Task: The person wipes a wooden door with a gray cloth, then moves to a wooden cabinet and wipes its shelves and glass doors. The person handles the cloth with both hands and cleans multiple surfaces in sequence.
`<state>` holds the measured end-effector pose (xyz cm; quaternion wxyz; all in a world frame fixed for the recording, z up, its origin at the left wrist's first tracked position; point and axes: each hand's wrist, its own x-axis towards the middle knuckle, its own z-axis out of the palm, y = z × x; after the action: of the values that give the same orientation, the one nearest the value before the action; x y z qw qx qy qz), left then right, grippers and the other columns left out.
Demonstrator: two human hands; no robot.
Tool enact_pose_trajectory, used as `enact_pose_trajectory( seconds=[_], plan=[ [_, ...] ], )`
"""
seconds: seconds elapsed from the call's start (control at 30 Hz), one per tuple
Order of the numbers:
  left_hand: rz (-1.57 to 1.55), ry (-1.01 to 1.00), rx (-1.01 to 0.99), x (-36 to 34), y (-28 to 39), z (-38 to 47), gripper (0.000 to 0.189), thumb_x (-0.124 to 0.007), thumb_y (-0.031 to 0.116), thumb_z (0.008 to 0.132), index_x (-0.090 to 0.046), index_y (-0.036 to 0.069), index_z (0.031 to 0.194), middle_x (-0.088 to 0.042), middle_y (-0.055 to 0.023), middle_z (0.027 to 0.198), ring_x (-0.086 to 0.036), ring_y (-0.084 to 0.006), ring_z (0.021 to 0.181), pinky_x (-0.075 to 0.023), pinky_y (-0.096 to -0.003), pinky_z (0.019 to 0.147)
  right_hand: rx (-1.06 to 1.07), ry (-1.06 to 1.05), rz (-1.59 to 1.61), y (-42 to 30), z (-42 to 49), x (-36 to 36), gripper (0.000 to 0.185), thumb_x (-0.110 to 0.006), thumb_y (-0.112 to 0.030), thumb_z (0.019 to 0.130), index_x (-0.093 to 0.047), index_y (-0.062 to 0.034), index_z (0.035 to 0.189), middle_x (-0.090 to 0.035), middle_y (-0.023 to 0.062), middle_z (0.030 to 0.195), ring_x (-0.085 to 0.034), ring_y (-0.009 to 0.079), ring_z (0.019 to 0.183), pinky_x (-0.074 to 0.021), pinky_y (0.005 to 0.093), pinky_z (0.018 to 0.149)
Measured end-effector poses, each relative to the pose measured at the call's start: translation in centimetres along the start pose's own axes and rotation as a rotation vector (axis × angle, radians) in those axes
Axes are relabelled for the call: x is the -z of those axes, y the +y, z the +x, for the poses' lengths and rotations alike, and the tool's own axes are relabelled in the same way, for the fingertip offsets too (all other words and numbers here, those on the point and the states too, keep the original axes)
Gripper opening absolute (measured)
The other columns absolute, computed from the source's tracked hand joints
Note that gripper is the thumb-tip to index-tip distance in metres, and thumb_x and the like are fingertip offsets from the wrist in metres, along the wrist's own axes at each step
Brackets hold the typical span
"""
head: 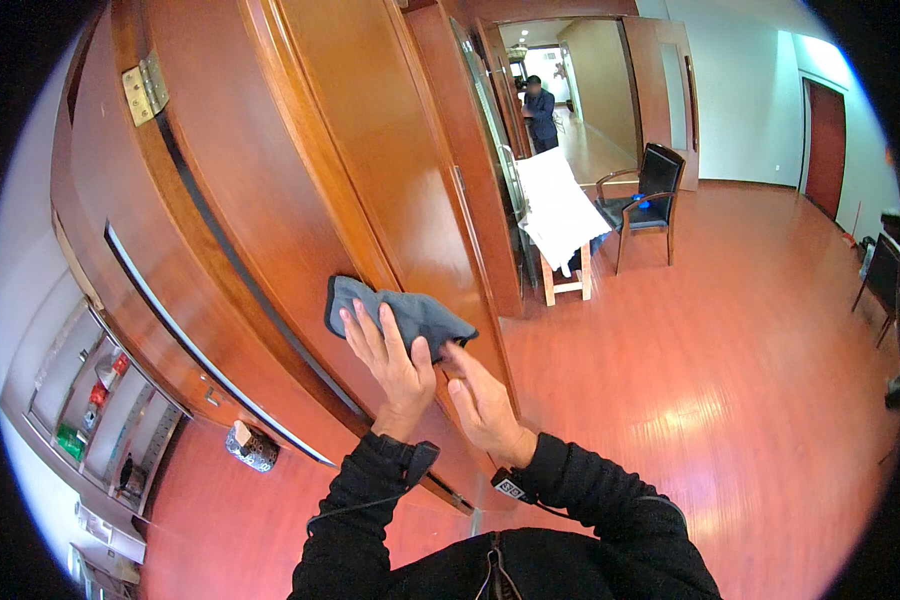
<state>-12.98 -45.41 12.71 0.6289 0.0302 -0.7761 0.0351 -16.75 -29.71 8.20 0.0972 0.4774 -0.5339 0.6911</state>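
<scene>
A grey cloth with dark edging (412,311) lies against the reddish-brown wooden panelling (360,150) in front of me. My left hand (394,360) presses flat on the cloth with its fingers spread, pinning it to the wood. At the cloth's lower right corner is my right hand (487,409), its fingers slightly blurred; whether they grip the corner cannot be told. A strip of raised moulding runs beneath the cloth. Further up on the left, a brass hinge (146,88) is fixed to the wood.
A patterned bin (252,447) stands on the floor at lower left, near a shelving unit (105,405). Beyond the panelling are a white-covered wooden stand (559,202) and a black armchair (649,195). In the far doorway is another person (541,112).
</scene>
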Motion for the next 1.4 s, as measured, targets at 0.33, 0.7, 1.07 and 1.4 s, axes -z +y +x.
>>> enact_pose_trajectory(
  seconds=[0.33,0.7,1.07,1.4],
  plan=[
    [-0.110,0.003,-0.134,1.3,-1.4,-1.4,0.057,-0.035,0.040,0.114,-0.057,-0.002,0.145,-0.043,-0.0325,0.159,-0.038,-0.0522,0.148,-0.0299,-0.0626,0.121,0.018,-0.008,0.037,2.0,7.1,-4.0,0.066,-0.053,-0.027,0.107,-0.033,0.0095,0.159,-0.039,0.0328,0.161,-0.038,0.0472,0.150,-0.0293,0.0493,0.125],
    [-0.283,0.014,-0.245,3.9,-1.8,1.2,0.049,-0.050,0.036,0.109,-0.068,-0.004,0.132,-0.054,-0.0344,0.149,-0.056,-0.0504,0.135,-0.0442,-0.0584,0.111,0.392,0.058,0.116,3.6,12.6,-6.2,0.087,-0.059,-0.043,0.103,-0.026,0.0123,0.161,-0.028,0.0370,0.167,-0.031,0.0523,0.154,-0.0252,0.0529,0.127],
    [0.140,-0.003,-0.156,1.1,2.3,2.8,0.053,-0.061,0.031,0.106,-0.053,-0.001,0.147,-0.023,-0.0339,0.170,-0.022,-0.0533,0.158,-0.0203,-0.0652,0.125,0.322,-0.010,-0.051,11.0,20.4,-2.6,0.061,-0.058,-0.006,0.099,-0.042,0.0037,0.157,-0.036,0.0302,0.165,-0.033,0.0459,0.155,-0.0274,0.0475,0.128],
    [0.262,0.072,0.138,-0.3,5.6,2.4,0.069,-0.073,0.014,0.095,-0.044,-0.007,0.154,-0.023,-0.0360,0.169,-0.023,-0.0538,0.158,-0.0229,-0.0612,0.126,0.052,-0.063,0.186,15.8,26.5,-2.9,0.070,-0.065,-0.015,0.095,-0.040,0.0086,0.155,-0.032,0.0354,0.164,-0.031,0.0521,0.152,-0.0256,0.0531,0.128]
  ],
)
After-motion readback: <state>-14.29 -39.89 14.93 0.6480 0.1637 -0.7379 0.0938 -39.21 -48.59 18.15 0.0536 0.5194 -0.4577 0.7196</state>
